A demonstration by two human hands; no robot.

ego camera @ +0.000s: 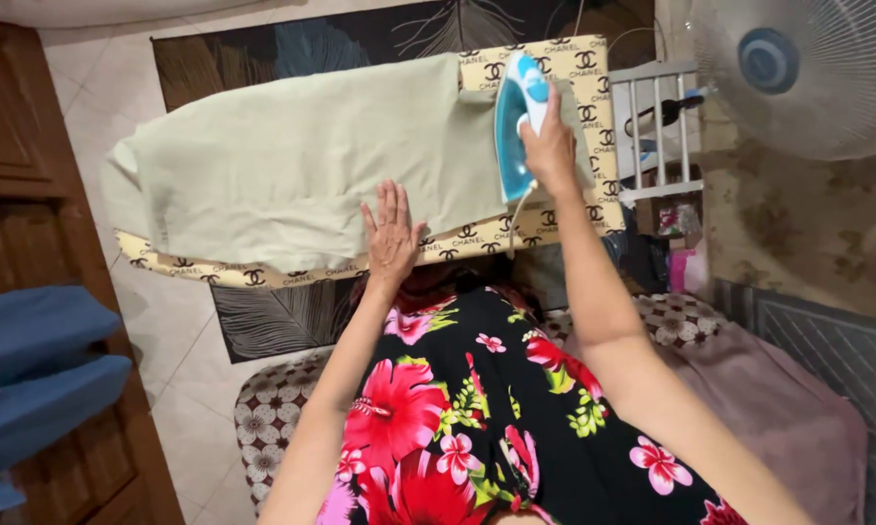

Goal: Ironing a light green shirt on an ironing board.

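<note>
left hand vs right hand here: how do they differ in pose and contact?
The left hand lies flat, fingers spread, palm down on the pale green cloth; the right hand is curled shut around the handle of the blue and white iron. The left hand sits near the board's near edge; the right hand reaches further out, with its arm more extended. Both are over the ironing board and the same cloth.

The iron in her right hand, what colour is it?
Blue and white iron, head view.

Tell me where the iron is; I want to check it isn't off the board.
In the head view the iron is at the board's right end, on the pale green cloth, gripped by the right hand.
</note>
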